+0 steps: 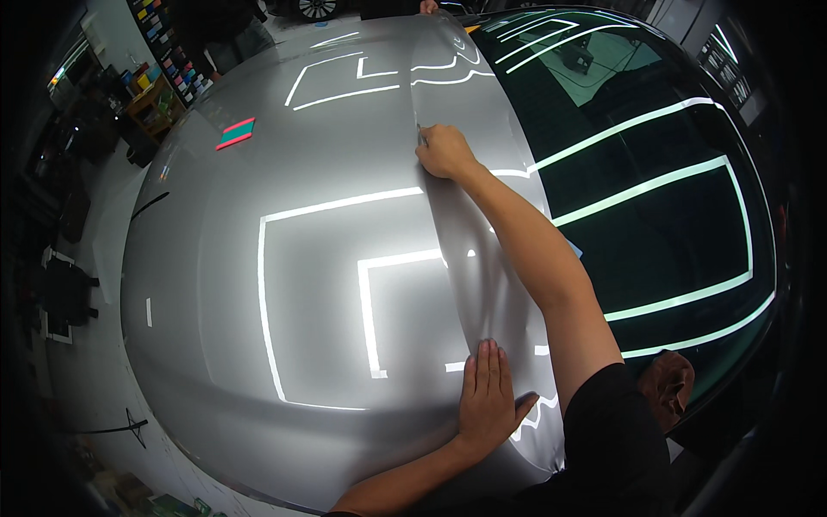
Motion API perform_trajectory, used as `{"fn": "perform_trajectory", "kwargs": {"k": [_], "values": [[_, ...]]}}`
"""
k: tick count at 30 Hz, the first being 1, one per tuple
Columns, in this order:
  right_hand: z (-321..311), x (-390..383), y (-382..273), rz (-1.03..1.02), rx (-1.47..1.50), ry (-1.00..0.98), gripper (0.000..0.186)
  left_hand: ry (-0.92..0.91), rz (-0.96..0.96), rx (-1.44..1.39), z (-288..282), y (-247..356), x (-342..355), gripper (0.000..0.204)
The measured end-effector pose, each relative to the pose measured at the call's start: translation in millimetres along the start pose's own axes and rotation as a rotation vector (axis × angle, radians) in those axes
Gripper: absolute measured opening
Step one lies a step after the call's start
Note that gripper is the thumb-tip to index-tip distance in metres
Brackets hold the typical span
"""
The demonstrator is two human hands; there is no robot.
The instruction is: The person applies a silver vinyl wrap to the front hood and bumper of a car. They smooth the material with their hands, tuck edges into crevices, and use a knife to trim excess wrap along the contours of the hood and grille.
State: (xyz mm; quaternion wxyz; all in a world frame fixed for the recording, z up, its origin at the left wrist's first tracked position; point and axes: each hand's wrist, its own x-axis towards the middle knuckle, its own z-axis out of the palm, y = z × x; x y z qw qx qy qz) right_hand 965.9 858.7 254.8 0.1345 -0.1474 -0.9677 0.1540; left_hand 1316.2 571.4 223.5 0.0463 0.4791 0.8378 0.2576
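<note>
A glossy silver-grey film [319, 302] covers the car hood in front of me. Its loose margin [474, 233] is rippled along the side next to the dark windshield [655, 233]. My left hand [491, 401] lies flat on the film near the close end of this margin, fingers stretched out and thumb apart. Farther off, my right hand [446, 152] is closed at the line where the smooth film meets the margin. A small dark tip shows by its fingers; what it holds is too small to name. A teal squeegee [236, 133] with red edges rests on the hood's far left.
Another person's hand [428, 7] shows at the far side of the hood. A brown crumpled thing [668, 388] lies by the windshield near my right arm. Along the left stand a black stool [69, 289], a wooden desk [155, 108] and a rack of colour samples [177, 60].
</note>
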Motion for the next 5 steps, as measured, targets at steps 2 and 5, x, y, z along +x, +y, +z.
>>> {"fn": "perform_trajectory", "kwargs": {"k": [2,5], "values": [[0.0,-3.1,0.5,-0.004,0.003,0.002,0.029,0.001,0.000,0.005,0.2,0.6,0.1,0.105],[-0.7,-5.9,-1.1,0.008,0.008,-0.022,0.032,-0.007,-0.007,0.001,0.8,0.8,-0.7,0.106]]}}
